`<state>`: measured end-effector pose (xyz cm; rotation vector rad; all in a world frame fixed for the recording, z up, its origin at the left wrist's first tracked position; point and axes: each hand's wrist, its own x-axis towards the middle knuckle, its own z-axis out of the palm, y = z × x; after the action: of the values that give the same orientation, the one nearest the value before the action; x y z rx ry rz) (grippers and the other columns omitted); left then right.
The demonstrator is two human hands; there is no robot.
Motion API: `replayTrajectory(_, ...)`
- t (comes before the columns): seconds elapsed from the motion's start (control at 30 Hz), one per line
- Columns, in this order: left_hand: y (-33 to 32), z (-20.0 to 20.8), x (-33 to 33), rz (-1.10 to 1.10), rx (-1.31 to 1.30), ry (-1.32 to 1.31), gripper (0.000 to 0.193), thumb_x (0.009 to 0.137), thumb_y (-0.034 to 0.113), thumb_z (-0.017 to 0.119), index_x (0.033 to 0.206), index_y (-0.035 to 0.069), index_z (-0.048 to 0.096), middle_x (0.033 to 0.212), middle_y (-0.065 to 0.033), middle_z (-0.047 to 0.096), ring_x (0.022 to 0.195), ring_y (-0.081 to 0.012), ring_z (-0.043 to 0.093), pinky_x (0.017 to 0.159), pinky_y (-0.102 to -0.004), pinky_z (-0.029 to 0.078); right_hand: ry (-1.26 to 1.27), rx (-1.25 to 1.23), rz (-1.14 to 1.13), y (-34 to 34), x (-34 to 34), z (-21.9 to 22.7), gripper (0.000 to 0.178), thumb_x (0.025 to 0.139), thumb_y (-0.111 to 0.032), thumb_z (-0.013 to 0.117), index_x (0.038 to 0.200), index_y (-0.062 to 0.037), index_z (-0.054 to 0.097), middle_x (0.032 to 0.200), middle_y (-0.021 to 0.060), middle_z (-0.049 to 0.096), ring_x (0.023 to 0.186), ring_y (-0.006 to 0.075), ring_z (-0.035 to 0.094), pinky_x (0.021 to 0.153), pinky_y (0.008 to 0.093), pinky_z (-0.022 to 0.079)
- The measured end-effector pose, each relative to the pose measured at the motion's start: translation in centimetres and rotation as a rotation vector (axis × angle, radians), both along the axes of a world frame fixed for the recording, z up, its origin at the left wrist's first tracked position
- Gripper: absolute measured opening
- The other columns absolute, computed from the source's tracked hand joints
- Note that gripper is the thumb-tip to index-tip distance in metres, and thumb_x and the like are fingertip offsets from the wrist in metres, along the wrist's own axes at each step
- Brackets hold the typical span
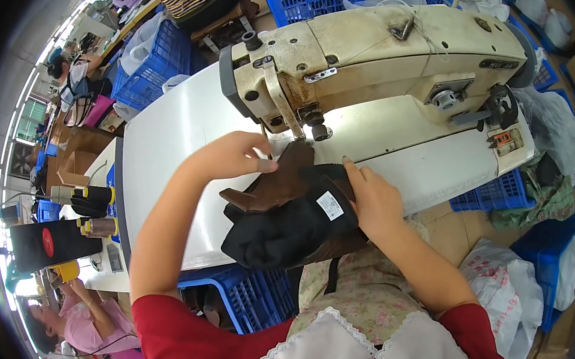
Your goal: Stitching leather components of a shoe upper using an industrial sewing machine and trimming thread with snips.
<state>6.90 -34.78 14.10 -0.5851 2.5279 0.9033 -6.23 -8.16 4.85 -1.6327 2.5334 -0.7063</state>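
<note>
A cream industrial sewing machine [386, 54] stands across the far side of the white counter [167, 135]. Under its needle lies a brown leather piece [281, 180], joined to a bundle of black fabric [282, 231] that spills over the counter's near edge; a small white label [330, 204] shows on the black cloth. The left hand [234, 155] rests on the far end of the brown piece, just beside the needle, its fingers curled and pinching the material there. The right hand [373, 199] presses flat and mostly open on the black fabric's right side, fingertips toward the machine. At the counter's left edge sit thread spools [95, 210], yellow-capped. Blue plastic crates [243, 296] stand beneath the near edge and beyond the far side. Another person in pink [81, 327] sits at lower left.
</note>
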Motion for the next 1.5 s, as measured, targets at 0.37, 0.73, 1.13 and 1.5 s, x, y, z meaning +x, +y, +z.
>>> replayTrajectory(0.37,9.7,4.9,-1.6,0.141,0.352,-0.038,0.037,0.099,0.035,0.057,0.113,0.002,0.064,0.079,-0.0076,0.07,0.079,-0.0211,0.068,0.074,-0.0353,0.051,-0.09,0.065,-0.02,-0.3,-0.3,-0.4,0.075,0.076,-0.041,0.077,0.136,-0.0058,0.05,0.099,0.0091,0.059,0.086,0.0261,0.064,0.067,0.0382,0.054)
replayTrajectory(0.73,9.2,-2.2,2.6,-0.036,-0.383,0.176,0.039,0.081,0.034,0.074,0.101,0.003,0.061,0.113,-0.0154,0.055,0.116,-0.0354,0.051,0.096,-0.0459,0.045,-0.111,0.009,0.009,-0.7,-0.2,-0.5,0.063,0.076,-0.043,0.077,0.125,-0.0062,0.059,0.097,0.0089,0.059,0.08,0.0255,0.065,0.064,0.0376,0.053)
replayTrajectory(1.13,7.2,-7.5,0.4,0.293,-0.501,0.184,0.043,0.093,0.032,0.062,0.116,-0.003,0.053,0.109,-0.0217,0.06,0.104,-0.041,0.06,0.088,-0.0491,0.051,-0.049,-0.075,0.009,-0.7,0.1,-1.3,0.056,0.075,-0.043,0.078,0.114,-0.005,0.061,0.089,0.0071,0.055,0.074,0.0244,0.063,0.059,0.0365,0.051)
replayTrajectory(1.5,5.8,-6.4,-2.5,0.391,-0.454,-0.166,0.053,0.091,0.046,0.063,0.112,-0.003,0.06,0.111,-0.0232,0.065,0.104,-0.0396,0.064,0.087,-0.0481,0.052,-0.038,-0.134,-0.021,-1.2,0.4,-2.1,0.032,0.088,-0.033,0.069,0.093,-0.0052,0.053,0.089,0.0115,0.057,0.072,0.0315,0.063,0.057,0.0409,0.049)
